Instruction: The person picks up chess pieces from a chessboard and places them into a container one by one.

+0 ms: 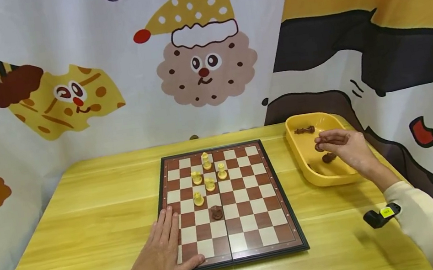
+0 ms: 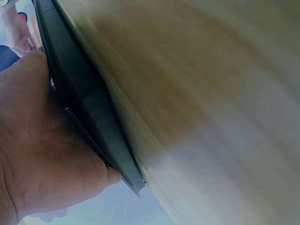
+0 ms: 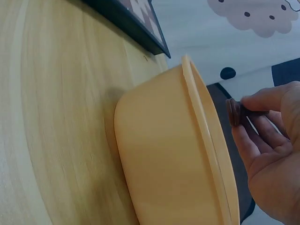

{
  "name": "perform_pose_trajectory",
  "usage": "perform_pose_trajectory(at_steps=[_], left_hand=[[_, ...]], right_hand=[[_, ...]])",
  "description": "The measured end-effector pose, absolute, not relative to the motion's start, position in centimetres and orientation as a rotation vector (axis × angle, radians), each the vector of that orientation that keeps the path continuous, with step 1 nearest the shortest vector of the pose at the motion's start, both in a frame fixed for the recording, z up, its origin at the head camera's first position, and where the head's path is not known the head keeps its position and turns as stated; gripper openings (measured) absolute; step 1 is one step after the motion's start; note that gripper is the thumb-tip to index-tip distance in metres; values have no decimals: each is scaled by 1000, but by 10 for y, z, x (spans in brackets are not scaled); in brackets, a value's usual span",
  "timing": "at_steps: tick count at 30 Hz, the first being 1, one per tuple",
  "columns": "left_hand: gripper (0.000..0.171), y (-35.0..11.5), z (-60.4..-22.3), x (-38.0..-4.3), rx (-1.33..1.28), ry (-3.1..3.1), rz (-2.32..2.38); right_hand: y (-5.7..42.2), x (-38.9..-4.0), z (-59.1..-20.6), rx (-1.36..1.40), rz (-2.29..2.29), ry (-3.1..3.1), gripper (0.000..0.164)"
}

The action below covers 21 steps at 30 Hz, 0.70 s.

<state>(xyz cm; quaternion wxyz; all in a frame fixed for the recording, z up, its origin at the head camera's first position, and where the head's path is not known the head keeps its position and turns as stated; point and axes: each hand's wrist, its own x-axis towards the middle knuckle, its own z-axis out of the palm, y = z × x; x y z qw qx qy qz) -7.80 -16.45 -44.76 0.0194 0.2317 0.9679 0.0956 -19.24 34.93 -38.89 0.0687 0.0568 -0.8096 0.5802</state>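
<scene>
My left hand (image 1: 159, 249) rests on the near left corner of the chessboard (image 1: 263, 244), its fingers lying straight along the left edge. Over the yellow tray (image 1: 302, 173), my right hand (image 1: 347, 149) pinches a dark brown chess piece (image 3: 234, 112) by the fingertips. The piece's round base shows in the right wrist view, but the fingers hide most of the rest. More brown chess pieces (image 1: 305, 130) lie in the tray. On the board stand several pale yellow chess pieces (image 1: 198, 199), and one brown chess piece (image 1: 217, 212) is nearer to me.
The board and tray sit on a yellow wood-grain table (image 1: 87, 217), with the tray to the right of the board. A curtain (image 1: 116, 130) with cartoon prints hangs behind the table. On the right wrist is a black strap (image 1: 381, 215).
</scene>
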Motion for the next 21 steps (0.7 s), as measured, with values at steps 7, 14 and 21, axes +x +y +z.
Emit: perform_pose_trajectory(at_steps=[7, 14, 21], left_hand=[[114, -164, -446, -79, 722, 3008, 311], [113, -164, -446, -79, 701, 2995, 312], [113, -165, -444, -79, 704, 2991, 318]], right_hand=[[355, -190, -390, 105, 1632, -2425, 29], [358, -188, -388, 53, 1437, -2539, 51], [351, -190, -383, 97, 1494, -2500, 50]])
